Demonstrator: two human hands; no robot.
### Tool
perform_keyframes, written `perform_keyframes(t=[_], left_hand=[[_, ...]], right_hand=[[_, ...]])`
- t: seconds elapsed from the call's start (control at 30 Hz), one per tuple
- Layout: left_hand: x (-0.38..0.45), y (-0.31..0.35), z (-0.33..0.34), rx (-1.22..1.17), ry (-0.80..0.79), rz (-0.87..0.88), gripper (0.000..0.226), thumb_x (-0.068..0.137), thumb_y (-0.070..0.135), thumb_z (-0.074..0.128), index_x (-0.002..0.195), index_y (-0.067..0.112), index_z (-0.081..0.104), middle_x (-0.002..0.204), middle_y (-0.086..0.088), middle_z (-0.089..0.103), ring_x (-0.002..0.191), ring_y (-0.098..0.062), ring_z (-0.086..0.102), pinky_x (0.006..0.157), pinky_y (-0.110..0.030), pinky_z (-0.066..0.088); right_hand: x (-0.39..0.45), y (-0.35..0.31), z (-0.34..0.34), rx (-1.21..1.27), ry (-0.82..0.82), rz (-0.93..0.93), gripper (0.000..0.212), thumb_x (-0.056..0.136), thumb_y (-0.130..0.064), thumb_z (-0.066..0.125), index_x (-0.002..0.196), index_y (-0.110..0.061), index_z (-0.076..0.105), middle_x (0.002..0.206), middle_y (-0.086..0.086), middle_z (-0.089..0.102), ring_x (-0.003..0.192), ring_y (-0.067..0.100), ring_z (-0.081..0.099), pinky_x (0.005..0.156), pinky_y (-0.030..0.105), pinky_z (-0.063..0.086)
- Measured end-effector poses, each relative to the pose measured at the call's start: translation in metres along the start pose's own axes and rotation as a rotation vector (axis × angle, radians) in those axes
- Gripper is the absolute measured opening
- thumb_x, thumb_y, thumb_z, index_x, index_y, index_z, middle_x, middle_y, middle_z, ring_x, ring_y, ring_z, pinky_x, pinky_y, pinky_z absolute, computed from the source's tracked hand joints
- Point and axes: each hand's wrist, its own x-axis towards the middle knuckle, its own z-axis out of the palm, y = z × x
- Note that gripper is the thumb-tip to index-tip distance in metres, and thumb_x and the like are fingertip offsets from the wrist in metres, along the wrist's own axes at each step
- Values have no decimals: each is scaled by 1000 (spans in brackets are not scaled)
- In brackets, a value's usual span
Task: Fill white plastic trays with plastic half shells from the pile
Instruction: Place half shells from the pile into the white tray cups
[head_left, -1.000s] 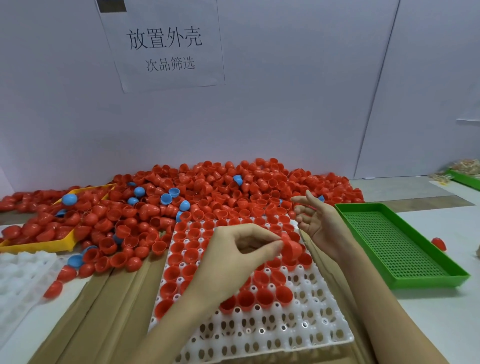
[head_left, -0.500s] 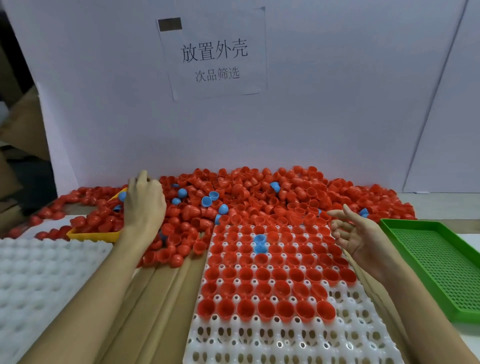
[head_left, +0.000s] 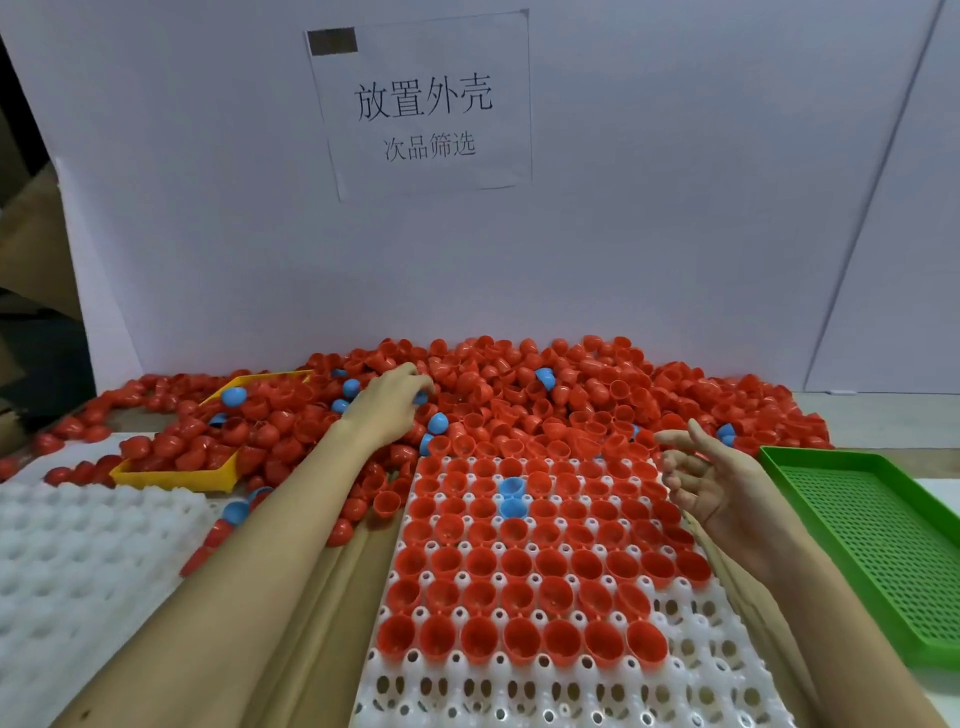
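The pile (head_left: 519, 395) of plastic half shells lies heaped along the foot of the white back wall (head_left: 649, 234): small glossy cups, nearly all red, with a few blue ones scattered among them, some showing their hollow side and some their rounded back. The left hand (head_left: 387, 402) reaches palm down into the pile, its fingers curled among the shells near a blue shell (head_left: 437, 422); whether it grips one cannot be told. The right hand (head_left: 714, 486) hovers palm up beside the right edge of the white tray (head_left: 571, 691), fingers loosely spread and holding nothing. That tray lies on the table in front, its far rows filled with red shells seated open side up, plus two blue ones (head_left: 511, 496) in the middle; its near rows stand bare. A second white tray (head_left: 67, 561) lies at the left, a yellow tray (head_left: 171, 475) heaped with shells behind it, and a green perforated tray (head_left: 872, 540) at the right.
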Motion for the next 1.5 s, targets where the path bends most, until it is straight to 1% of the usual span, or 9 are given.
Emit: perform_keyframes(t=[0.27,0.4,0.6,0.7,0.83,1.07,1.2,1.37,1.5], left_hand=[[-23,7,-7,-335,421,-50,26,87,0,76,111,6,74,114,-6,70,94,-21,70,86,-33,59],[-43,15,-4,-477,566,-66,25,86,3,78,109,12,75,112,0,71,81,-7,70,74,-14,57],[-48,6,2,-169,372,-222,55,91,23,78,139,6,59,143,-9,55,121,-30,58,101,-45,51],[-62,5,0,-125,217,-283,52,87,39,73,129,10,63,144,-15,58,99,-27,62,84,-38,51],[-75,48,-7,-308,532,233,17,91,6,76,108,7,77,112,1,71,102,-14,68,91,-29,57],[-113,119,-11,-778,265,464,9,87,15,82,96,17,82,104,13,73,100,-10,71,91,-19,53],[-125,127,-7,-766,167,515,6,87,12,82,91,15,80,103,11,73,102,-8,71,93,-20,52],[-131,127,-6,-750,222,465,16,90,20,79,78,13,72,96,11,73,97,-10,71,90,-23,54],[-133,134,-3,-727,277,325,6,93,24,76,91,21,71,89,15,72,92,-5,72,87,-20,55]], right_hand=[[0,-1,3,-13,-12,-5,39,97,-39,59,111,-5,71,77,3,65,63,10,63,56,18,56],[1,0,4,-14,-25,-7,38,98,-38,58,111,-4,71,77,4,65,62,10,63,56,18,56],[1,2,2,-24,-22,17,38,100,-37,58,112,-4,71,77,4,65,63,11,62,56,19,56],[3,2,0,-29,-19,26,38,99,-38,59,113,-4,71,79,5,65,63,12,63,56,19,56],[3,2,-1,-37,-49,22,39,97,-37,62,115,-4,73,82,6,66,66,12,63,58,20,57],[-9,-1,12,-211,-421,23,35,105,-23,60,139,-18,67,127,18,70,102,29,73,80,29,63],[-16,2,25,-280,-655,46,46,108,-24,60,153,-22,53,134,25,61,120,40,66,98,39,59],[-18,7,33,-427,-585,1,36,99,-25,76,133,-16,66,127,15,68,115,36,71,100,42,58],[-19,8,35,-447,-590,-12,35,92,-22,85,119,-14,64,114,8,72,107,32,74,98,40,59]])
